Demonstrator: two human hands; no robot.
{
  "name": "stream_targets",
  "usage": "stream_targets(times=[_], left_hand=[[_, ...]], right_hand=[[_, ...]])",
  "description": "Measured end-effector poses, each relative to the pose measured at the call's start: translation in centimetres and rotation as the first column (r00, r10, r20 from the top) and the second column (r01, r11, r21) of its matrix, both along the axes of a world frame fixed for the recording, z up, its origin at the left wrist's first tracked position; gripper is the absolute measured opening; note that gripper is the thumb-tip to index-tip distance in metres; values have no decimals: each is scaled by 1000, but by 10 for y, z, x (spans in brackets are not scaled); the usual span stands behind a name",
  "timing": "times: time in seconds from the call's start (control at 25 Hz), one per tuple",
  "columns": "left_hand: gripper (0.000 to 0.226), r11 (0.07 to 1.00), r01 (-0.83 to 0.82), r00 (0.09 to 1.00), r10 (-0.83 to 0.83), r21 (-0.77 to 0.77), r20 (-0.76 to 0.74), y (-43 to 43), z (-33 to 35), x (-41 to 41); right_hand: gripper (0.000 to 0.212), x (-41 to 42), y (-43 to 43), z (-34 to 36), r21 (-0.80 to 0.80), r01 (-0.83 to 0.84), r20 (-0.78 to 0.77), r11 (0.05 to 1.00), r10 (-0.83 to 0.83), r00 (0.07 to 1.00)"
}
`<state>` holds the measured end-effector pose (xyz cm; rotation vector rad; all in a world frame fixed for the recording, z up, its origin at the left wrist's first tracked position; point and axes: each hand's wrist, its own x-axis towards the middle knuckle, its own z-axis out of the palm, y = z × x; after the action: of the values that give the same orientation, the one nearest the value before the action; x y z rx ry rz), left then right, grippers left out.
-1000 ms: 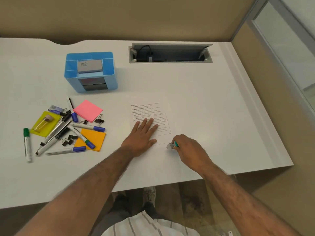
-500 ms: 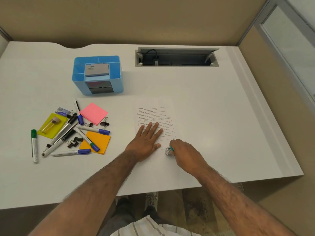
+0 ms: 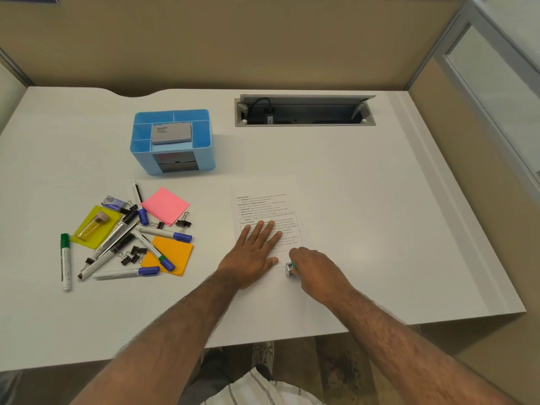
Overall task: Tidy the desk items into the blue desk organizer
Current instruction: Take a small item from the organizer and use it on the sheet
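The blue desk organizer (image 3: 201, 135) stands at the back left of the white desk (image 3: 380, 200), with a grey box (image 3: 171, 133) lying in its top. My left hand (image 3: 252, 257) rests flat on a printed sheet of paper (image 3: 266, 206). Beside it my right hand (image 3: 317, 271) grips a small silver and teal object (image 3: 290, 268) at the sheet's lower right. A heap of markers (image 3: 122, 244), binder clips (image 3: 133, 255), pink sticky notes (image 3: 165, 206), orange sticky notes (image 3: 172, 254) and yellow sticky notes (image 3: 93, 228) lies left of the paper. A green-capped marker (image 3: 65, 260) lies apart at the far left.
An open cable tray (image 3: 304, 111) with a plug is sunk into the desk at the back. Tan partition walls close off the back and right. The desk's front edge runs just below my forearms, with the floor and my shoes beneath.
The camera view has shifted and my right hand has slid a little to the left along the sheet's lower edge. My left hand stays flat on the paper.
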<state>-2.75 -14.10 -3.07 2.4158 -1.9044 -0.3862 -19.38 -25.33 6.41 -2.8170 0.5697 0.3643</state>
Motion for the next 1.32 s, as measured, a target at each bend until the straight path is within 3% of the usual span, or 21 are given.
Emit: stream_targets(times=[0.36, 0.52, 0.64, 0.84, 1.04, 1.16, 1.32], left_hand=[[65, 1000, -7, 1000, 7, 8, 8, 0, -2, 0], [66, 1000, -8, 1000, 9, 26, -11, -1, 0, 1], [66, 999, -10, 1000, 11, 44, -24, -2, 3, 2], [65, 997, -55, 993, 60, 48, -104, -5, 16, 5], [56, 963, -249, 958, 229, -106, -171, 5, 49, 42], [55, 904, -390, 919, 368, -178, -142, 20, 77, 94], [60, 813, -543, 839, 536, -209, -95, 43, 108, 174]], right_hand=[[31, -7, 4, -8, 4, -14, 60, 1000, 14, 998], [18, -2, -4, -2, 62, -22, -8, 998, 23, 1000], [10, 2, -23, 10, 226, 159, 8, 961, -165, 986], [11, 9, -50, 38, 502, 488, 179, 714, -638, 749], [13, 38, -37, 44, 730, 477, 132, 489, -787, 603], [2, 76, -16, 45, 745, 469, 147, 475, -802, 579], [13, 154, 0, 56, 692, 436, 268, 575, -766, 584]])
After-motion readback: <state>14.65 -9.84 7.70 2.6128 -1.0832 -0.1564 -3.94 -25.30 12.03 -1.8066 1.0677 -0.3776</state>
